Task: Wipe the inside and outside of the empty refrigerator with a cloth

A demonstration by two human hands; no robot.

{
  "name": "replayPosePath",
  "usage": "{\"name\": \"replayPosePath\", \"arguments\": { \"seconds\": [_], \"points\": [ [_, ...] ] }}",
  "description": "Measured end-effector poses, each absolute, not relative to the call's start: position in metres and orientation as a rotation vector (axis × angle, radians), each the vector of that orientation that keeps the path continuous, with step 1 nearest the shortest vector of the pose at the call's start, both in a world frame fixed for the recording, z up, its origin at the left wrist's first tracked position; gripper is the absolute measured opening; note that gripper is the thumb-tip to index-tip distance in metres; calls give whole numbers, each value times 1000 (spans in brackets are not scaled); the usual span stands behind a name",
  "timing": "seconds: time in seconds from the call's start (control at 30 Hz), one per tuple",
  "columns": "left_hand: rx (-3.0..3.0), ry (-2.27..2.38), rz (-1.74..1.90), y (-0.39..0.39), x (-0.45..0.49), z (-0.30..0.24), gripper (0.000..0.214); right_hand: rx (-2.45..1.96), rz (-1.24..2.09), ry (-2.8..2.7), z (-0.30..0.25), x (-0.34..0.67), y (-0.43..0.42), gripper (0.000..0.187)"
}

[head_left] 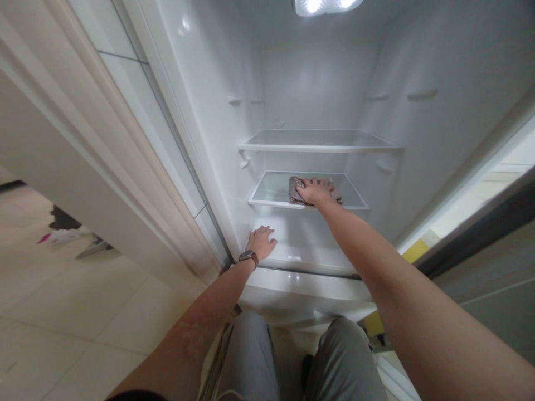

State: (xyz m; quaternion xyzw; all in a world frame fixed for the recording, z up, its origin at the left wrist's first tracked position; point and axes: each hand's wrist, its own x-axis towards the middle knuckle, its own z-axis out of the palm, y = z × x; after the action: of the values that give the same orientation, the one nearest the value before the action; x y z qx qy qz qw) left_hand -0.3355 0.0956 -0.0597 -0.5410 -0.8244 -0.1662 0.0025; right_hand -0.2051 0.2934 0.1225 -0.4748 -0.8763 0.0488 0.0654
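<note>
Inside an open white refrigerator, my right hand [316, 192] presses a folded grey-brown cloth [295, 191] onto the lower glass shelf [270, 189]. Its fingers are bent over the cloth, which shows on both sides of the hand. Lower and to the left, my left hand [259, 243] is held with fingers apart and nothing in it, near the left wall and floor of the fridge compartment. Whether its fingertips touch the surface I cannot tell. A dark watch [249, 256] is on the left wrist.
An upper glass shelf [317, 139] spans the compartment above my right hand, under a lit lamp [328, 5]. Shelf supports [422, 94] jut from the side walls. The fridge door [501, 256] stands open at right. A door frame [104, 139] rises at left.
</note>
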Motion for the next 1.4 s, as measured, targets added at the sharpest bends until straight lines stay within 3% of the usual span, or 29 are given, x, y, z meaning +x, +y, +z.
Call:
{"name": "replayPosePath", "arguments": {
  "seconds": [1.1,1.4],
  "points": [
    [-1703,-2611,-514,95,-333,-56,50,-1442,126,-2639,122,-207,297,70],
    [-1705,-2608,-523,93,-331,-55,50,-1419,44,-2636,110,-216,337,72]
  ]
}}
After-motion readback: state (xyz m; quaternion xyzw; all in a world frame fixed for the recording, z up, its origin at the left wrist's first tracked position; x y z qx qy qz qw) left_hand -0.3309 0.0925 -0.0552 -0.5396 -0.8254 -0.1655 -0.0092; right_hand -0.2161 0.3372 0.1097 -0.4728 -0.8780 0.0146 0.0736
